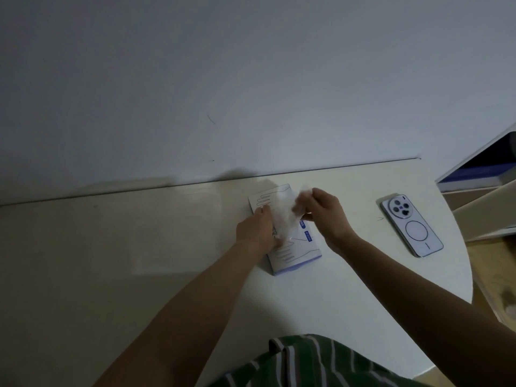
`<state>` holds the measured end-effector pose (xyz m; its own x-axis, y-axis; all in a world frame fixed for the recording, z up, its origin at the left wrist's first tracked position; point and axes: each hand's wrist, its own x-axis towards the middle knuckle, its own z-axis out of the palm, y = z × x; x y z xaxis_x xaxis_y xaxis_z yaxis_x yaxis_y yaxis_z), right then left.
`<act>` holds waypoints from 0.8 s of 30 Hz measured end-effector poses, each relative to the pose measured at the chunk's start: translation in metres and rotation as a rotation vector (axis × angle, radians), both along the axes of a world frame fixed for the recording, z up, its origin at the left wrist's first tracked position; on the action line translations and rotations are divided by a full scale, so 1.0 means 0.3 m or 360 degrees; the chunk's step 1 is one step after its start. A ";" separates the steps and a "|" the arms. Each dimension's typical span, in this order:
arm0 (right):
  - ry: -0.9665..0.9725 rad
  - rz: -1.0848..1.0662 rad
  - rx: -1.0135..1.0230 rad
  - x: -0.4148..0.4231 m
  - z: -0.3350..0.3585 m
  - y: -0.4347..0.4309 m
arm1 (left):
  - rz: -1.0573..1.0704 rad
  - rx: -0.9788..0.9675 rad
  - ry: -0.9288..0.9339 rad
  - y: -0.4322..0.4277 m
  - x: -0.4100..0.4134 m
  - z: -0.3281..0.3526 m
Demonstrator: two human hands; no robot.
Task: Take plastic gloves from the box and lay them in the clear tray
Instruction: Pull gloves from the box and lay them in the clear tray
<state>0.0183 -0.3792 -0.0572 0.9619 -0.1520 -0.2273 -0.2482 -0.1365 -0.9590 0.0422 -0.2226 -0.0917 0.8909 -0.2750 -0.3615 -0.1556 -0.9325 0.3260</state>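
A flat white glove box [296, 255] with blue printed hand outlines lies on the white table [321, 297]. My left hand [258, 229] rests on the box's left side and holds it down. My right hand [324, 212] pinches a thin clear plastic glove [284, 219] that rises out of the box's middle. The clear tray [178, 233] sits left of the box, faint and nearly see-through. I see nothing inside it.
A light blue phone [411, 226] lies face down at the right of the table. The wall [223, 93] runs along the table's far edge. A white shelf unit [488, 191] stands past the rounded right edge. A striped green garment [315, 361] shows at the bottom.
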 end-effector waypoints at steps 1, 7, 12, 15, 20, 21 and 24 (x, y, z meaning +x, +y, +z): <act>-0.0037 -0.0037 0.0119 0.003 0.027 -0.001 | -0.0007 0.0010 -0.0006 0.000 -0.002 -0.001; -0.0174 0.0000 0.0340 -0.005 0.107 -0.035 | -0.0003 -0.0053 0.0168 0.014 0.016 0.009; -0.0153 0.0392 0.0766 -0.031 0.073 -0.057 | 0.0766 -0.1168 0.0431 0.017 0.022 0.084; -0.0157 0.0661 0.0828 -0.020 0.042 -0.027 | 0.1063 -0.1812 0.0818 0.044 0.012 0.169; -0.0085 0.0488 0.0523 0.004 0.010 0.055 | 0.1147 -0.1959 0.1054 0.214 0.015 0.262; -0.0046 0.0489 0.0537 -0.002 0.039 0.080 | 0.1078 -0.1865 0.1081 0.258 0.016 0.269; 0.0012 0.0553 0.0702 -0.011 0.118 0.178 | 0.0982 -0.1714 0.1118 0.390 0.009 0.278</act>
<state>0.0150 -0.3259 -0.0217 0.9364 0.2848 -0.2048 -0.2676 0.2022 -0.9421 0.0448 -0.1057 -0.0084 0.6932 -0.3350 -0.6381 0.6657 -0.0418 0.7451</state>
